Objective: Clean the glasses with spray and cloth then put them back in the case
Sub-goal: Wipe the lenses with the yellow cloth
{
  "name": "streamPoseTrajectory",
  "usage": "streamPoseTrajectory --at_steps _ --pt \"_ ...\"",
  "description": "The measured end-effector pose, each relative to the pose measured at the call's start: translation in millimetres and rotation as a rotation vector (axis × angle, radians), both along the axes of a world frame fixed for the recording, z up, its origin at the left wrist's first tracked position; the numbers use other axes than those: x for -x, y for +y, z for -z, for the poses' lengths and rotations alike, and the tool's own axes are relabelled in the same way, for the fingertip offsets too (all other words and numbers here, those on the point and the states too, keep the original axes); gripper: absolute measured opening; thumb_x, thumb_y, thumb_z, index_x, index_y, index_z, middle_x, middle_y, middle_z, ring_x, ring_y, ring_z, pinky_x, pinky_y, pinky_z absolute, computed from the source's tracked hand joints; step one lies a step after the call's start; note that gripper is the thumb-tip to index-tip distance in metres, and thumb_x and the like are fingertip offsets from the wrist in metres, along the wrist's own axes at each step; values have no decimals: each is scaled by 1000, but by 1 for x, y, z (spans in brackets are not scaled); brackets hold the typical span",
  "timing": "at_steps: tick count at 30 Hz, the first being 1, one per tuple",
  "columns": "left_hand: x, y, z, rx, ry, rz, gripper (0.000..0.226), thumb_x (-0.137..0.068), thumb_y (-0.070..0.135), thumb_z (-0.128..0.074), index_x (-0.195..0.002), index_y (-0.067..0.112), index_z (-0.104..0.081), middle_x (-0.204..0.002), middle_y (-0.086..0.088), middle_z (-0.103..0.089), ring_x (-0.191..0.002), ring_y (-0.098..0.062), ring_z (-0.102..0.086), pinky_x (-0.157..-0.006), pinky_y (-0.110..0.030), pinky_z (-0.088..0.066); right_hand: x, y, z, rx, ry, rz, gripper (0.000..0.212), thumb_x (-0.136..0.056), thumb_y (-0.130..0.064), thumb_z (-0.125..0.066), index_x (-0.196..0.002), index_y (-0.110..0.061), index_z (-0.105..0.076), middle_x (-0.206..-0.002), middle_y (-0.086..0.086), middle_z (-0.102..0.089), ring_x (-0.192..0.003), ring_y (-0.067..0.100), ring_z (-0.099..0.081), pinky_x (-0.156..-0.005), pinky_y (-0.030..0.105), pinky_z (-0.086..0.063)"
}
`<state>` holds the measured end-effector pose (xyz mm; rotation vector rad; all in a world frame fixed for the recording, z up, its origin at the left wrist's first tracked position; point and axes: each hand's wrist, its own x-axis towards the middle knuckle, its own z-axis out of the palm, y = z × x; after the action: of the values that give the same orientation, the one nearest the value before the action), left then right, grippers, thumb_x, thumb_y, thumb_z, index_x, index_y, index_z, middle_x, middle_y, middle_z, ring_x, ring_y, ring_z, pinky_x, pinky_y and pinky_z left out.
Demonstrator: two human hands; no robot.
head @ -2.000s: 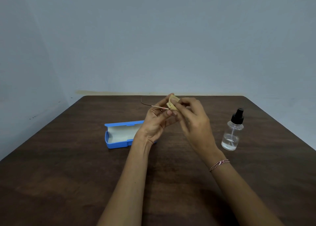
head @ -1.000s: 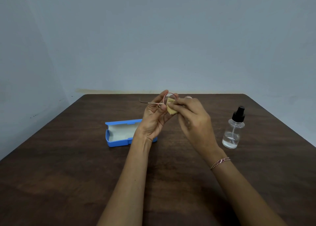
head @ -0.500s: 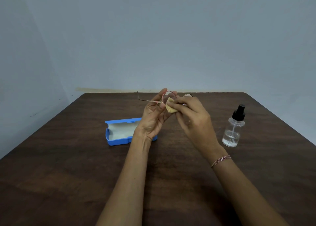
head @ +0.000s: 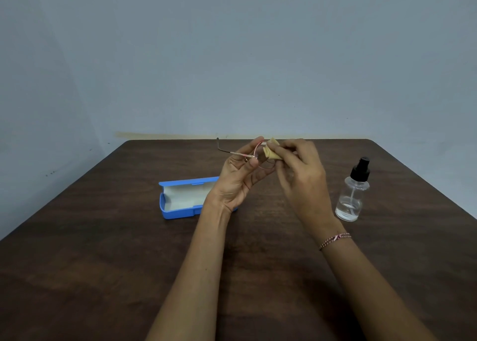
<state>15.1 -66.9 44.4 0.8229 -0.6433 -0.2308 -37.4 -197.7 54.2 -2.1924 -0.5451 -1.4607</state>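
Note:
Thin-framed glasses (head: 233, 153) are held above the table by my left hand (head: 238, 178), which pinches the frame near the hinge, one temple arm sticking out to the left. My right hand (head: 300, 170) presses a small folded yellow cloth (head: 272, 152) against a lens from the right. An open blue case (head: 180, 199) with a white lining lies on the table to the left, partly behind my left wrist. A clear spray bottle (head: 353, 192) with a black nozzle stands upright to the right of my right hand.
A dark wooden table (head: 103, 263) spreads under everything, its far edge against a pale blue wall (head: 232, 57). A braided bracelet (head: 334, 240) circles my right wrist.
The cloth has shifted across the lens as my right hand rubs it. Both hands and the glasses have stayed at about the same spot above the table.

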Motion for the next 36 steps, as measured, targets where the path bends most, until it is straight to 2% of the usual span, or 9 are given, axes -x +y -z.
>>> streamPoseTrajectory --at_steps 5,8,11,14,19,24,30,32,36 --pt "-2 4 -2 50 6 -24 50 -52 29 -90 -100 25 -74 -108 -2 -71 -104 -15 -66 -75 -25 -56 0 6 4 -26 41 -50 31 -80 7 -65 -110 1 -66 -100 12 -59 -97 17 -52 -86 19 -45" --pt "-2 4 -2 61 17 -24 53 -50 30 -91 -100 25 -74 -108 -3 -71 -102 -15 -66 -74 -23 -56 2 14 6 10 48 -127 34 -83 7 -62 -116 1 -64 -111 14 -59 -108 21 -54 -95 28 -47" --pt "-3 7 -3 113 14 -14 52 -51 29 -91 -101 26 -73 -108 -3 -71 -103 -16 -66 -75 -24 -57 2 13 6 54 56 -175 35 -83 8 -62 -117 0 -63 -112 14 -59 -108 22 -54 -95 32 -48" --pt "-2 7 -4 136 8 -27 52 -52 32 -90 -101 28 -73 -108 0 -70 -101 -14 -66 -78 -26 -57 2 6 4 98 39 -160 32 -82 6 -60 -113 -1 -66 -109 11 -59 -105 20 -52 -93 28 -47" --pt "0 5 -5 96 -15 -32 49 -51 34 -90 -97 30 -74 -105 0 -71 -101 -14 -66 -80 -27 -57 0 1 2 32 5 -72 31 -82 5 -59 -111 -1 -66 -109 8 -56 -104 18 -50 -95 19 -42" --pt "-1 3 -4 94 11 -7 51 -50 29 -92 -97 24 -75 -104 -2 -72 -101 -15 -67 -75 -25 -57 -1 12 5 60 14 -196 34 -86 8 -57 -119 1 -63 -116 15 -60 -114 23 -52 -101 31 -43" --pt "-3 7 -4 140 13 -27 51 -51 29 -91 -99 26 -74 -107 -2 -70 -101 -16 -66 -77 -26 -58 1 2 3 117 44 -166 29 -81 6 -62 -109 -1 -68 -108 12 -62 -106 18 -52 -95 24 -44" --pt "-1 4 -4 115 24 -10 49 -50 27 -91 -97 24 -75 -104 -2 -71 -99 -15 -67 -73 -24 -57 0 3 3 76 40 -124 29 -84 4 -58 -112 1 -66 -110 13 -62 -107 20 -52 -96 25 -44" --pt "0 1 -2 72 18 -21 51 -50 30 -91 -98 25 -75 -103 -1 -72 -99 -14 -67 -75 -24 -56 -2 8 5 52 38 -151 35 -86 7 -57 -120 1 -61 -119 15 -59 -112 24 -51 -102 24 -41"
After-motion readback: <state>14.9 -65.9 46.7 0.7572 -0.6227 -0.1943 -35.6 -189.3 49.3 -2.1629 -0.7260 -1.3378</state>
